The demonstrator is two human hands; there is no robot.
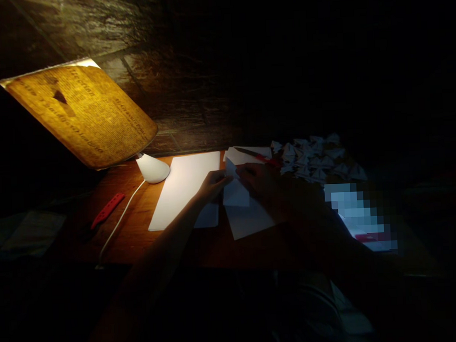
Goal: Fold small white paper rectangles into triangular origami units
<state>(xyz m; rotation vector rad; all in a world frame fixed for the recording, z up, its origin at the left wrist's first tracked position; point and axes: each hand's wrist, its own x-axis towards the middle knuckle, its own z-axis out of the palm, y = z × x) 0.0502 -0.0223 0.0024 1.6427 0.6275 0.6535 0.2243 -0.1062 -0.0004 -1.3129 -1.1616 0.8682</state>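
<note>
In dim lamp light, my left hand point(212, 184) and my right hand point(256, 180) meet over a small white piece of paper point(235, 192) on a wooden table point(140, 230). Fingers of both hands are closed on the paper's upper edge, pinching it at a fold. The folded piece lies on top of another white sheet point(249, 219). A larger white sheet point(183, 185) lies just left of my left hand. My right hand is in shadow and its fingers are hard to make out.
A white lamp base point(153, 168) with a newspaper-covered shade point(84, 114) stands at the left, its cord point(119, 221) trailing forward. A red-handled tool point(107, 210) lies left. Red-handled scissors point(257, 156) and a pile of folded paper pieces point(314, 159) lie behind. A lit screen point(360, 218) glows right.
</note>
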